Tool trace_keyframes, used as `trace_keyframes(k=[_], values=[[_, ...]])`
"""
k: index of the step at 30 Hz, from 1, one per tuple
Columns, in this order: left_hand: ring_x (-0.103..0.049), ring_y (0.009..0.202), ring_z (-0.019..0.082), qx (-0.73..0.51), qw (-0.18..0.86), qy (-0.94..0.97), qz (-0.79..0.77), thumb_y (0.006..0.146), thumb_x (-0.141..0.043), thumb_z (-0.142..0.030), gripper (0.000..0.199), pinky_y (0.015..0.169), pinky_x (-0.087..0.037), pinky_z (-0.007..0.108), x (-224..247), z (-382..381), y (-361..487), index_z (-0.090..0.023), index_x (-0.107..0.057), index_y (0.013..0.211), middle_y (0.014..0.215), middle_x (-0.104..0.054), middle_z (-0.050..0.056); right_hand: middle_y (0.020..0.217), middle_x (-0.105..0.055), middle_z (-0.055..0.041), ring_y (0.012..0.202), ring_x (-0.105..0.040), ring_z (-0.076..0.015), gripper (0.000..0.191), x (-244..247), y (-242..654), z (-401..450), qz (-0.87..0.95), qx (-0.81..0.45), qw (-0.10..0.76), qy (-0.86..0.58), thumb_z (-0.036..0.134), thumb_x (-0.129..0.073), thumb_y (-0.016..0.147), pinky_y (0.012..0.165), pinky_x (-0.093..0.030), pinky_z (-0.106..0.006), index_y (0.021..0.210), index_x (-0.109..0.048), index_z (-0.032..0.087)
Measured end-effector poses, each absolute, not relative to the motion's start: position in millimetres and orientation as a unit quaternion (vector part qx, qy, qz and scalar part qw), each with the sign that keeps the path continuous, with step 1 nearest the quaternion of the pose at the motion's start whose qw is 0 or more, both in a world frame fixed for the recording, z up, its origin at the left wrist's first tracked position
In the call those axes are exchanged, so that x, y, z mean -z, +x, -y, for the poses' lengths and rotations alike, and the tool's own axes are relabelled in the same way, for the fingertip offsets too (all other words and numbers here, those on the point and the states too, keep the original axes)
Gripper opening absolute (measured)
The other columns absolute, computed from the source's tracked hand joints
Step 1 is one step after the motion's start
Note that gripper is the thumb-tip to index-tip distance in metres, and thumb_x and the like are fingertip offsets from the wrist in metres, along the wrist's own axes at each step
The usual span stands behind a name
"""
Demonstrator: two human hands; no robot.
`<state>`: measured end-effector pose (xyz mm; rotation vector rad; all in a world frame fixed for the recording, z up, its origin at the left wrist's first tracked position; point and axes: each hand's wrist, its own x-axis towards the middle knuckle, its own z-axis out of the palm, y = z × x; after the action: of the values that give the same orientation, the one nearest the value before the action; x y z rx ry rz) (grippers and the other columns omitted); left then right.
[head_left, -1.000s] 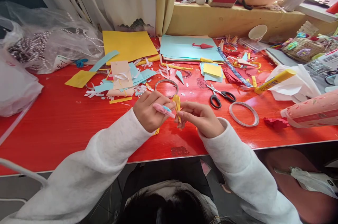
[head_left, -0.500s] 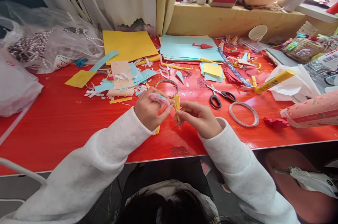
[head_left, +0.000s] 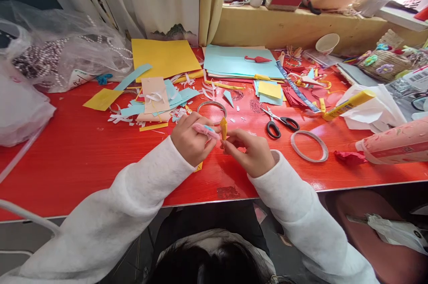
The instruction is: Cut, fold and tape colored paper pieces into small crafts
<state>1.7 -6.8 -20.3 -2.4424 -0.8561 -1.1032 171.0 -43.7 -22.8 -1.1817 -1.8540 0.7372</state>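
Observation:
Above the middle of the red table, my left hand [head_left: 190, 140] is closed round a small pink object with a blue patch [head_left: 204, 131], its exact kind unclear. Close beside it, my right hand [head_left: 252, 152] pinches a small folded yellow paper piece [head_left: 224, 127] between thumb and fingers. The pink object's tip points toward the yellow paper; whether they touch, I cannot tell. Another bit of yellow paper [head_left: 199, 166] lies on the table, partly covered by my left wrist. Just beyond both hands lies a roll of tape [head_left: 211, 111].
Black-handled scissors [head_left: 274, 124] and a second tape roll [head_left: 309, 146] lie to the right. Paper scraps [head_left: 155, 96] cover the back left, near yellow sheets [head_left: 163, 56] and blue sheets [head_left: 237, 61]. A yellow glue stick [head_left: 349, 104] and pink bottle [head_left: 394, 142] lie far right.
The yellow paper piece has turned a little in my right fingers and its lower end is now more covered. The pink object has tilted and shifted slightly right in my left hand.

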Motion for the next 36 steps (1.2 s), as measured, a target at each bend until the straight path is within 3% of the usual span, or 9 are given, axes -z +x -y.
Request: trace_keyframes(k=[8,14,16,19,27,30,36], values=[[-0.054,0.075,0.019,0.415,0.133,-0.846,0.309,0.074,-0.055,-0.022,0.009,0.065,-0.042,0.034,19,6,2,-0.017,-0.061,0.078,0.077,-0.065,0.004,0.066,-0.063,-0.0016,0.057,-0.062,-0.0118,0.029,23,174,41,0.664,-0.409,0.422,-0.462,0.028,-0.054,0.078,0.059,-0.052,-0.028,0.103,-0.056,0.014],[-0.050,0.077,0.020,0.390,0.209,-0.827,0.348,0.076,-0.054,-0.024,0.006,0.064,-0.037,0.035,17,-11,-14,-0.020,-0.057,0.075,0.079,-0.063,0.004,0.064,-0.062,-0.0002,0.053,-0.060,-0.0108,0.040,20,175,39,0.547,-0.537,0.469,-0.439,0.031,-0.063,0.071,0.054,-0.051,-0.026,0.105,-0.054,0.013],[-0.048,0.078,0.020,0.374,0.206,-0.807,0.408,0.079,-0.051,-0.028,0.014,0.067,-0.034,0.039,19,-24,-24,-0.020,-0.054,0.067,0.078,-0.061,0.005,0.066,-0.063,-0.0002,0.054,-0.060,-0.0108,0.050,18,176,39,0.532,-0.547,0.473,-0.440,0.030,-0.065,0.070,0.053,-0.051,-0.026,0.115,-0.049,0.014],[-0.044,0.076,0.020,0.383,0.156,-0.782,0.466,0.081,-0.049,-0.037,0.029,0.075,-0.030,0.045,26,-42,-38,-0.021,-0.047,0.056,0.060,-0.052,0.003,0.074,-0.065,-0.0012,0.056,-0.060,-0.0104,0.067,15,176,39,0.524,-0.555,0.477,-0.437,0.030,-0.065,0.070,0.054,-0.051,-0.026,0.130,-0.037,0.019],[-0.044,0.091,0.022,0.377,0.100,-0.787,0.477,0.086,-0.040,-0.036,0.024,0.096,-0.018,0.052,28,-46,-40,-0.025,-0.060,0.094,0.080,-0.059,0.003,0.078,-0.066,-0.0019,0.057,-0.060,-0.0094,0.067,11,178,40,0.501,-0.618,0.447,-0.408,0.023,-0.064,0.070,0.053,-0.050,-0.024,0.132,-0.037,0.020],[-0.044,0.106,0.023,0.379,0.076,-0.819,0.424,0.084,-0.045,-0.037,0.032,0.094,-0.030,0.044,15,-33,-26,-0.024,-0.054,0.112,0.109,-0.057,0.005,0.078,-0.067,-0.0024,0.055,-0.060,-0.0087,0.064,8,181,39,0.461,-0.678,0.423,-0.387,0.021,-0.064,0.070,0.051,-0.049,-0.022,0.130,-0.040,0.018],[-0.050,0.102,0.018,0.392,-0.085,-0.880,0.254,0.080,-0.051,-0.038,0.024,0.094,-0.039,0.035,2,-10,-9,-0.022,-0.063,0.093,0.097,-0.063,0.004,0.072,-0.067,-0.0020,0.053,-0.060,-0.0076,0.053,3,187,39,0.404,-0.766,0.384,-0.321,0.018,-0.063,0.069,0.051,-0.048,-0.020,0.121,-0.051,0.015]])
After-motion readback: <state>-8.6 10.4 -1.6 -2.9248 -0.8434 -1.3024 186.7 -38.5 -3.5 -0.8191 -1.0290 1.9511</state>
